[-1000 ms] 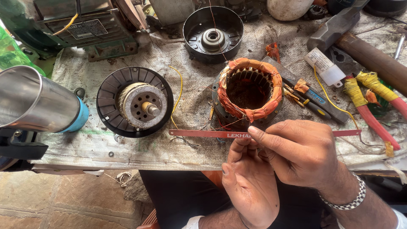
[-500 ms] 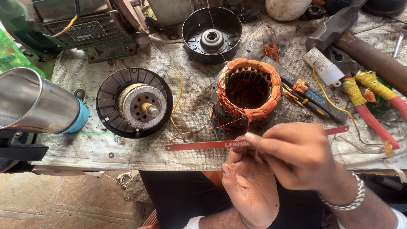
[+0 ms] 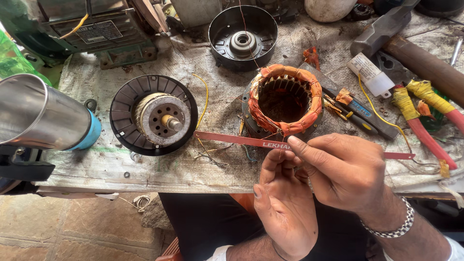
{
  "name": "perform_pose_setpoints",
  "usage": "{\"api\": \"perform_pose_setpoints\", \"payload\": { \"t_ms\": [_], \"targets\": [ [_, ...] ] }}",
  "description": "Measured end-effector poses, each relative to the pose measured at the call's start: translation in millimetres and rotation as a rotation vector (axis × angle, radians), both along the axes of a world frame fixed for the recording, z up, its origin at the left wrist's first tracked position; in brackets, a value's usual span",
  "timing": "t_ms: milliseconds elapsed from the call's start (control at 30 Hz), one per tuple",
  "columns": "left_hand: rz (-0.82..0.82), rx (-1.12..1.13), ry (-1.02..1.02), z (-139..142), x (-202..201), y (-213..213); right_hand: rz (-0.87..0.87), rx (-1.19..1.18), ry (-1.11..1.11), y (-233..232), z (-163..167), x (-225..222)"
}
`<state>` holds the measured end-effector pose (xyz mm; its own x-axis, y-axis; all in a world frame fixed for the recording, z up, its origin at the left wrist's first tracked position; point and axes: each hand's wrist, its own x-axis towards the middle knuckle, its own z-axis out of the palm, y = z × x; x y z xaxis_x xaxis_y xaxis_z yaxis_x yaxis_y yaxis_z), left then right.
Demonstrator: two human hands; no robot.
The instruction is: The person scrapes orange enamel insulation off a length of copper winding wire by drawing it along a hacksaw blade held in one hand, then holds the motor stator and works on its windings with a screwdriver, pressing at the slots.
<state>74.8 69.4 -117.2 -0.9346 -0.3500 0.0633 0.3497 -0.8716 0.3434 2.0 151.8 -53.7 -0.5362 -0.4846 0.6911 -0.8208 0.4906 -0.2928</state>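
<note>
My right hand [image 3: 345,171] pinches a long red hacksaw blade [image 3: 227,139] that lies across the bench edge, its left end slightly raised. My left hand [image 3: 285,203] sits just below it, fingertips closed against the blade's underside on a thin copper wire [image 3: 271,137] that leads from the stator. The stator [image 3: 285,99], a ring wound with copper and orange tape, stands right behind the hands. A black fan housing with a rotor [image 3: 154,116] lies to the left.
A black end cap [image 3: 242,30] lies at the back. To the right are a cutter knife [image 3: 360,116], pliers with red and yellow handles [image 3: 425,130] and a hammer [image 3: 386,29]. A metal cylinder [image 3: 38,113] sticks in at left. The cloth-covered bench edge [image 3: 145,179] runs below.
The blade rocked in my right hand: level, then left end dipped, now left end raised. Both hands stayed close together at the bench edge.
</note>
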Motion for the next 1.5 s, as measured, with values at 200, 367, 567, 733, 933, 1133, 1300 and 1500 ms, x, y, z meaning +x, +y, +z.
{"api": "perform_pose_setpoints", "payload": {
  "t_ms": [200,367,567,733,933,1133,1300,1500],
  "targets": [
    [-0.010,-0.005,0.007,1.3,-0.6,-1.2,0.008,0.019,-0.002,-0.5,0.3,0.3],
    [-0.015,0.009,-0.008,-0.2,0.4,-1.4,0.042,0.021,-0.007,0.5,1.3,-0.4],
    [-0.018,0.040,0.016,-4.1,1.1,0.7,0.057,0.005,-0.024,1.8,1.5,0.4],
    [-0.033,0.019,0.029,-5.6,2.5,-0.7,-0.017,-0.027,0.005,0.9,0.1,2.2],
    [-0.028,0.022,-0.009,-1.6,1.4,-1.3,-0.032,0.015,-0.005,-0.3,-0.7,2.5],
    [-0.050,-0.021,0.002,0.0,0.3,-3.7,-0.027,0.029,-0.021,-0.7,0.1,2.5],
    [-0.044,0.005,0.020,-1.8,0.5,-3.1,-0.002,0.019,-0.020,-0.4,1.4,2.1],
    [-0.011,0.019,0.010,-4.6,0.5,-0.6,0.040,0.009,-0.021,0.8,2.8,0.6]
  ]
}}
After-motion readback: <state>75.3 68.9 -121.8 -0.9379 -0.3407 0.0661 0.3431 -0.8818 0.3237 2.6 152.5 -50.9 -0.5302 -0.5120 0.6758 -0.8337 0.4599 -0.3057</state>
